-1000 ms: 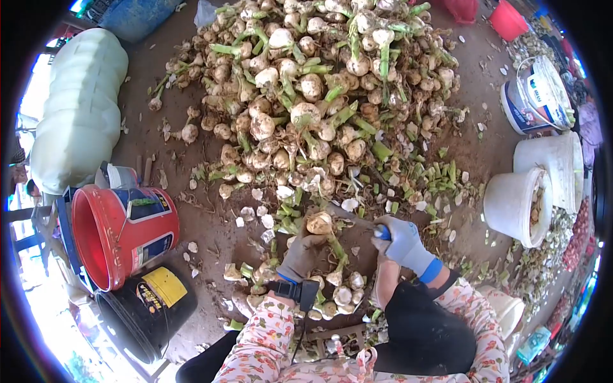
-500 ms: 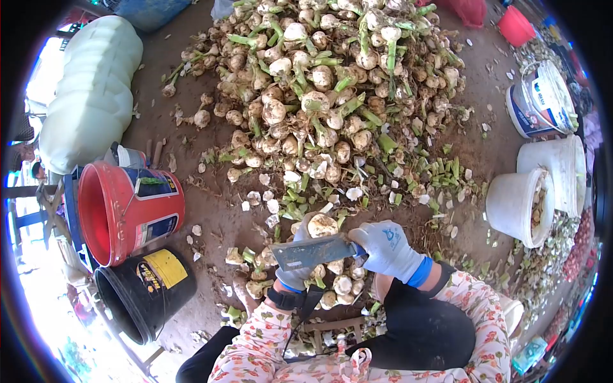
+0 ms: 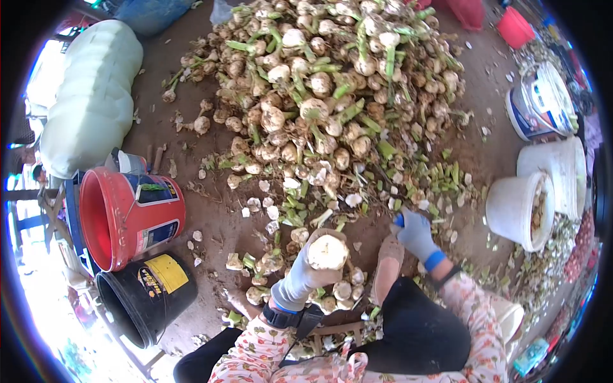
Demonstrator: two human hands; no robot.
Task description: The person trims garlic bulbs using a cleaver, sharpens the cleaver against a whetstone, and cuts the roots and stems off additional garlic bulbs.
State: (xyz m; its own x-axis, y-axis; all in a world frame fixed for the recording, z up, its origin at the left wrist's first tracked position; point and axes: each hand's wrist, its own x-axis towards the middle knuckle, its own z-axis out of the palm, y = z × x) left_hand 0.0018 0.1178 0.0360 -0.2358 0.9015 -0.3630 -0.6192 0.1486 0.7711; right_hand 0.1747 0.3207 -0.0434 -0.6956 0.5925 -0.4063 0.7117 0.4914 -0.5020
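My left hand (image 3: 297, 279), in a pale glove, is closed around a garlic bulb (image 3: 327, 252) whose cut white face points up at me. Off to the right, my gloved right hand (image 3: 415, 235) grips the blue handle of a cleaver (image 3: 399, 220); its blade cannot be made out from this angle. Below my left hand lie several trimmed garlic bulbs (image 3: 342, 291) between my legs. Ahead of both hands rises a large heap of garlic bulbs (image 3: 313, 108) with green stem stubs and roots.
A red bucket (image 3: 131, 217) and a black bucket (image 3: 150, 297) lie tipped at left, near a big pale plastic container (image 3: 92, 96). White buckets (image 3: 511, 207) stand at right. Cut green stems (image 3: 447, 175) litter the brown ground. A pink bucket (image 3: 516, 29) is far right.
The cleaver has moved right and away from the bulb with my right hand. My left hand has turned the bulb, bringing its cut face up toward me.
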